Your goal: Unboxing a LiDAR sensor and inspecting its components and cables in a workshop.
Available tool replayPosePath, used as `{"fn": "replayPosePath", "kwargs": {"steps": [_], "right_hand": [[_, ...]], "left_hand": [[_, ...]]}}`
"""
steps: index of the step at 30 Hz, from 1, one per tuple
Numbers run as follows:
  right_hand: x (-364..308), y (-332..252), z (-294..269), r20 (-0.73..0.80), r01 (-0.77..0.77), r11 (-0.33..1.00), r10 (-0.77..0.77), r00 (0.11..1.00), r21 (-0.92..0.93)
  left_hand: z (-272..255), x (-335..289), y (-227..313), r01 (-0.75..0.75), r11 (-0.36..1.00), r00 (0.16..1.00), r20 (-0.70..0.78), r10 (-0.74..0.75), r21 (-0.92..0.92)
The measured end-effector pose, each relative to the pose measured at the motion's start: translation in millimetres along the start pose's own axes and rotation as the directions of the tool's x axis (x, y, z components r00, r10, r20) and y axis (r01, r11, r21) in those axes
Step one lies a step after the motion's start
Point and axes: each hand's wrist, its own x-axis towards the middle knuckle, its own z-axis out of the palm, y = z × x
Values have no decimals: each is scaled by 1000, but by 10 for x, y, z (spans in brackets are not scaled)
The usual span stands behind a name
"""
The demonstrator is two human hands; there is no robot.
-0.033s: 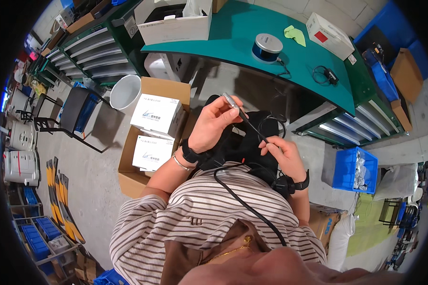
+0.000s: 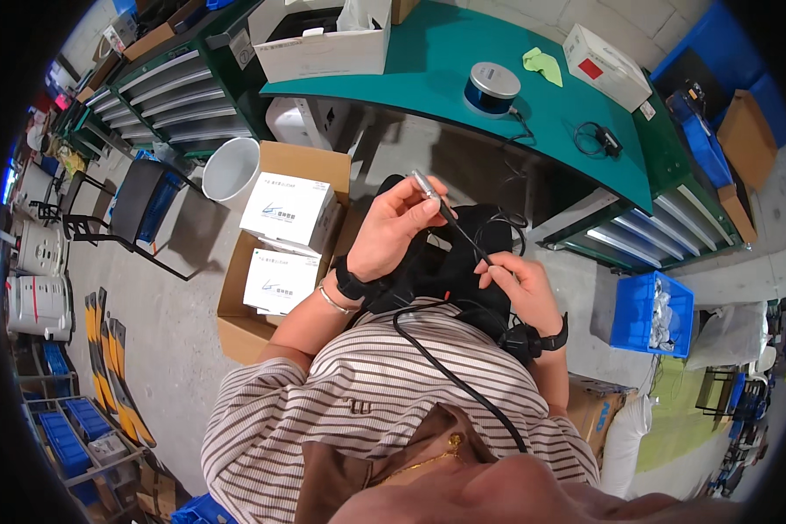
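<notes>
My left hand is closed on a silver metal cable connector, held between thumb and fingertips above my lap. A thin black cable runs from the connector's back end toward the right. Lower down and to the right, my right hand pinches this cable between thumb and forefinger. More of the cable lies in loose loops over my dark trousers, beyond the right hand. The inside of the connector cannot be made out.
Ahead stands a green-topped table bearing a round silver-and-dark device, a coiled black cable and a green cloth. At my left, a cardboard box holds white boxes. A blue bin sits at right.
</notes>
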Motion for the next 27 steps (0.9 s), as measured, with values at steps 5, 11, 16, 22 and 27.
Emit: {"fn": "replayPosePath", "kwargs": {"steps": [5, 11, 16, 22, 27], "right_hand": [[-18, -103, 47, 55, 30, 996, -26, 998, -79], [0, -108, 80, 112, 108, 985, -93, 989, -135], [-10, -68, 94, 118, 80, 990, -66, 991, -116], [8, 21, 90, 115, 31, 993, -18, 993, -113], [36, 16, 160, -168, 148, 966, -113, 979, 213]], "left_hand": [[40, 3, 46, 72, 997, 997, 30, -71, -22], [71, -31, 95, 169, 986, 977, 130, -167, -9], [78, -52, 141, 105, 994, 961, 255, -111, 35], [105, -73, 133, 166, 986, 912, 379, -158, 13], [202, -82, 90, 73, 940, 897, 389, -208, 333]]}}
